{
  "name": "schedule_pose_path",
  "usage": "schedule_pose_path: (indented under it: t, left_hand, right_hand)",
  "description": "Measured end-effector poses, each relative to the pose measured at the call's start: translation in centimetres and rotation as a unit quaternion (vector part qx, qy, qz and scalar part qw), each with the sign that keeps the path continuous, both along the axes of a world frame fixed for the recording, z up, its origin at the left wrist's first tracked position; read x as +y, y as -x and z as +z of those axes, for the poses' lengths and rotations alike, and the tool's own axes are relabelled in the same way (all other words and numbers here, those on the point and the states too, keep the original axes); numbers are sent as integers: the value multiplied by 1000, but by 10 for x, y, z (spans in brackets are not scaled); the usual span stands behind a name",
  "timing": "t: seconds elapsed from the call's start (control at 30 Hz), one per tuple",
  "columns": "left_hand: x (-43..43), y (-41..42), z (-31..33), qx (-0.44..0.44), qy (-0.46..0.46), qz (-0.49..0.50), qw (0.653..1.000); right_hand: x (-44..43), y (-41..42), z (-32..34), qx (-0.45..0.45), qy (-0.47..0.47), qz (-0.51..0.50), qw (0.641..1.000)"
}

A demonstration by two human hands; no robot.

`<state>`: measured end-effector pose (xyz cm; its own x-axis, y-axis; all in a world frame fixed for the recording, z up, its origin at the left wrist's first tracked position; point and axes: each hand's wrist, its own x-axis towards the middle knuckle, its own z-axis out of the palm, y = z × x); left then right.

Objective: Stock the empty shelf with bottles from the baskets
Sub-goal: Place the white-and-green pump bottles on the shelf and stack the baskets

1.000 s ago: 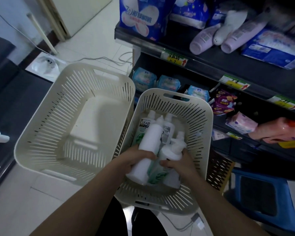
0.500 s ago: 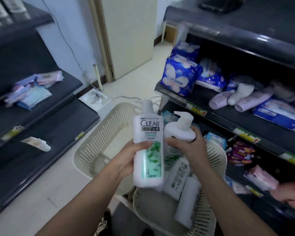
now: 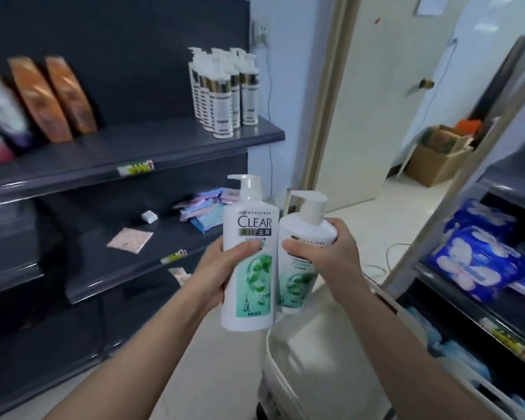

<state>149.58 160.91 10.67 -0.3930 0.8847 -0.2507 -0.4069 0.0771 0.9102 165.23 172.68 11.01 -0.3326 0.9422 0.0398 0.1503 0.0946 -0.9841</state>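
My left hand [image 3: 217,268] grips a tall white and green CLEAR pump bottle [image 3: 250,256], held upright at chest height. My right hand [image 3: 331,256] grips a second white pump bottle [image 3: 303,225] right beside it; the two bottles touch. Both hang in front of the dark shelf unit on the left. Its upper shelf [image 3: 152,144] carries several white pump bottles [image 3: 225,89] at its right end and orange bottles [image 3: 52,95] further left, with bare space between. A cream basket [image 3: 315,347] sits below my right arm.
The middle shelf [image 3: 128,262] holds small packets [image 3: 206,207], a white box and a flat sachet. On the right stands another rack with blue packs [image 3: 479,259]. Ahead, an open door leads to a room with a cardboard box [image 3: 437,159].
Both hands lifted the two bottles out of the basket. My view swung up and left, from the baskets to the dark shelf unit.
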Motion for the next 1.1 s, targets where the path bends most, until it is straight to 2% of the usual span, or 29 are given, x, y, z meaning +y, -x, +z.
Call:
schedule_pose_path:
  t: [0.13, 0.5, 0.87, 1.1]
  left_hand:
    - [-20, 75, 25, -2, -30, 51, 998]
    - [-32, 243, 66, 105, -43, 129, 985]
    - [60, 369, 107, 158, -98, 174, 967]
    - [122, 437, 118, 184, -92, 194, 959]
  right_hand:
    - [-10, 90, 16, 14, 14, 41, 999]
    - [-4, 272, 52, 8, -30, 111, 993]
    - [104, 406, 102, 11, -97, 159, 982]
    - [174, 478, 121, 19, -124, 183, 975]
